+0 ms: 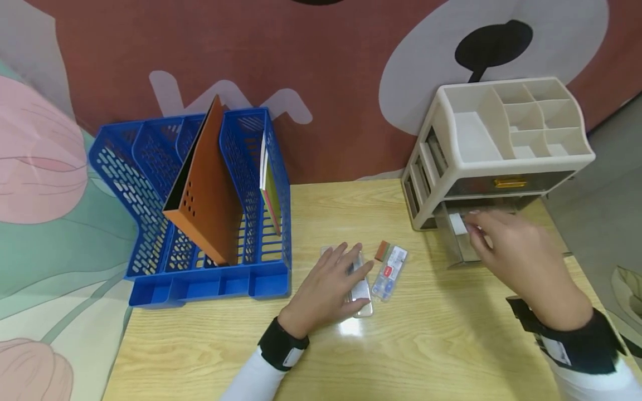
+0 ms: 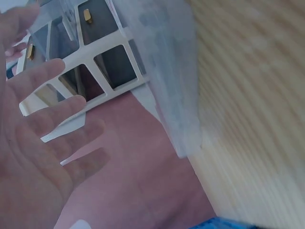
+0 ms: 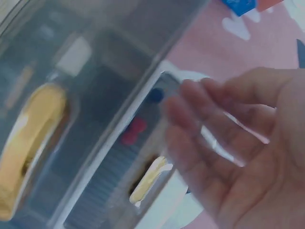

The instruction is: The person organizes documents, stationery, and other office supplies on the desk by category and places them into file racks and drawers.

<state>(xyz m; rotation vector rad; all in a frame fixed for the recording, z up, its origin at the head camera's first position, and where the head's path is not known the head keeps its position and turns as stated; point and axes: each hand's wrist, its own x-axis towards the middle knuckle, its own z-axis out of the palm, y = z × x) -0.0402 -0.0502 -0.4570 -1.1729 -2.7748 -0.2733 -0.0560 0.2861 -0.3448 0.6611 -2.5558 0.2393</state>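
My right hand (image 1: 516, 256) is over the pulled-out clear grey drawer (image 1: 453, 245) of a white desktop organizer (image 1: 446, 150). Inside that drawer lies a small white block (image 1: 457, 224), close to the fingertips; the right wrist view shows the block (image 3: 75, 56) through the drawer front, apart from the loosely bent fingers. The left hand (image 1: 328, 284) is spread above a flat clear plastic case (image 1: 363, 301) on the table, partly covering it; whether it touches is unclear. To the case's right lies a clear pack (image 1: 391, 273) with a red label, beside small orange and green pieces (image 1: 383, 252).
A blue slotted file rack (image 1: 210, 281) stands at the left, holding an orange folder (image 1: 210, 184) and thin booklets (image 1: 271, 189). The organizer's upper drawer with a gold handle (image 1: 510, 183) is closed. A patterned cloth (image 1: 326, 67) hangs behind the wooden table (image 1: 401, 356).
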